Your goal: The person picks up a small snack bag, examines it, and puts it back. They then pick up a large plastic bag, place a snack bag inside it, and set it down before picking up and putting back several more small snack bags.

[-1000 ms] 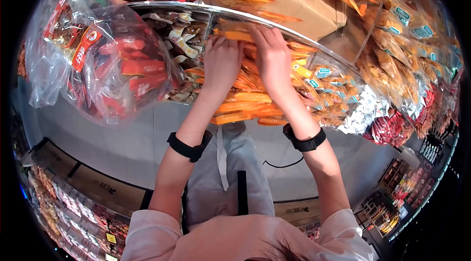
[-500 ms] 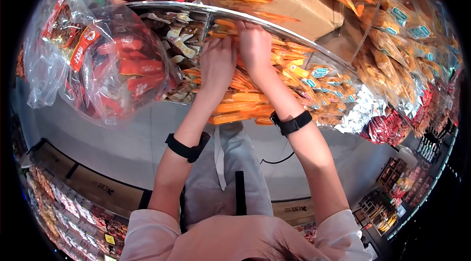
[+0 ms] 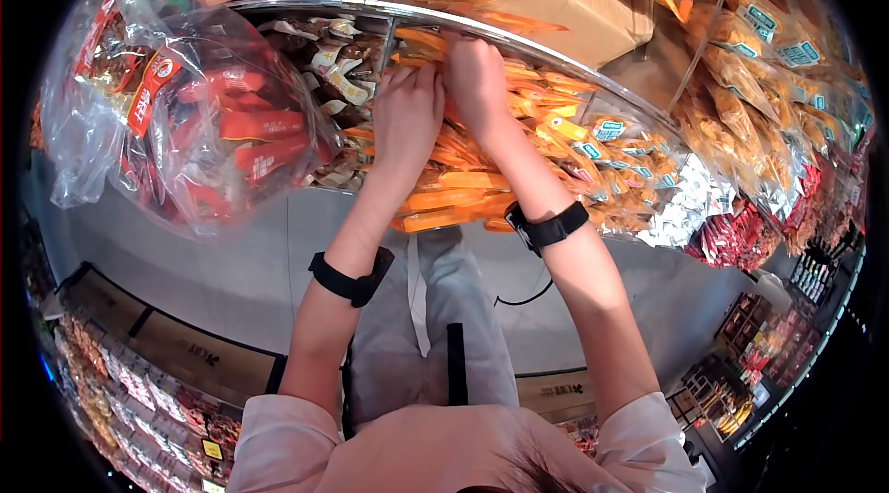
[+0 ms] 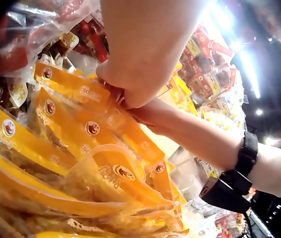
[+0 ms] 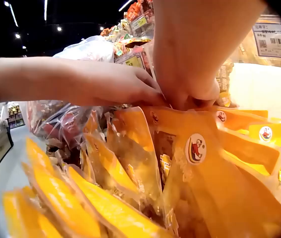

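Upright orange snack packets [image 3: 454, 183], with clear lower parts and a round logo, fill a bin below both hands. My left hand [image 3: 406, 118] bends over the back packets, its fingertips pinching the top edge of one orange packet [image 4: 71, 84] in the left wrist view. Close beside it, my right hand [image 3: 477, 90] is curled, knuckles up, by the bin's back rail. In the right wrist view the right hand's [image 5: 185, 82] fingers grip the top of an orange packet [image 5: 195, 173], and the left hand [image 5: 125, 87] meets it there. Some fingertips are hidden.
A clear plastic bag [image 3: 245, 123] with red packets bulges at the left. Brown-and-white packets [image 3: 343, 72] lie beside the orange ones. A metal rail [image 3: 519, 44] and a cardboard box [image 3: 583, 21] are behind. Blue-labelled packets [image 3: 616, 155] stand to the right.
The right hand has moved left, closer to the left hand, and its fingers have curled more. The left hand has shifted slightly left and stays among the orange packets.
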A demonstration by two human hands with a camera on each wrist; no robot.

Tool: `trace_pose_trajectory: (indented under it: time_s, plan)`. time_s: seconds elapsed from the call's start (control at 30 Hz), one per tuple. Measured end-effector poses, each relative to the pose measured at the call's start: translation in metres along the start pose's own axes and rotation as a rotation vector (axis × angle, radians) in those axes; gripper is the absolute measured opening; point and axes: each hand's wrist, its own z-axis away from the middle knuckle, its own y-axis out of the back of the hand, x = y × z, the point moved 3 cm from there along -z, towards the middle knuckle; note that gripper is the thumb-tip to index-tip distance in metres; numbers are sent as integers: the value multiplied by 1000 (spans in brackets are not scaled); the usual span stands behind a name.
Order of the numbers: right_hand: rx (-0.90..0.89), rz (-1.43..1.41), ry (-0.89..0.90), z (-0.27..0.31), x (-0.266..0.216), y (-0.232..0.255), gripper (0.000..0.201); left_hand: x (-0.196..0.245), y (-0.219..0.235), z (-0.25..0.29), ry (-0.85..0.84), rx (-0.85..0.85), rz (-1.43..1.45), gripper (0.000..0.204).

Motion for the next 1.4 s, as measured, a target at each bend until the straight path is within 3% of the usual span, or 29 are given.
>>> trace_pose_trajectory:
  time_s: [0.1,0.23,0.37,0.43,0.5,0.57,0.7,0.73,0.83,0.87,0.9,0.97,1.0,1.07,1.1,1.17,1.27,1.4]
  plan:
    - [131,-1,131,-6,1,-5,14,-2,1,0,-27,-9,-3,14]
    - [152,19,159,-5,6,-8,16,0,0,0,-19,-24,-27,14]
    - [53,-46,99,-3,7,-10,17,-3,5,0,-22,-8,-1,14]
    - [-115,-63,28,-9,12,-11,42,-1,5,1,-77,-1,3,14]
    - [-106,-40,62,-16,12,-16,41,0,4,0,-48,-20,18,13]
    - [-219,27,88,-21,12,-27,35,-4,2,1,-10,-52,-12,12]
    - [-362,-202,-70,-24,13,-23,24,-1,6,-2,-26,-37,-9,11]
    - [-330,-120,42,-24,13,-22,24,-1,5,-3,-24,-62,-9,11]
    - [-250,-48,38,-18,8,-16,26,1,5,-5,-49,-85,-24,13]
    - [-76,166,208,-13,4,-16,34,1,5,-3,-70,-98,-34,14]
    - [-74,165,208,-3,-1,-13,34,2,8,0,-72,-97,-37,14]
    - [227,34,225,20,-16,18,33,7,16,-1,-89,-14,-43,15]
    - [233,41,232,31,-25,34,33,7,20,0,-83,-28,-14,20]
    - [328,-189,402,52,-47,74,16,11,33,3,-79,48,39,22]
    - [327,-191,407,53,-49,87,16,13,41,5,-72,114,87,24]
    - [556,-174,395,59,-44,118,24,15,51,11,-53,128,109,21]
    - [467,67,144,40,-16,136,23,16,63,19,-2,143,160,19]
    - [357,-94,214,21,17,129,12,19,64,33,37,101,229,17]
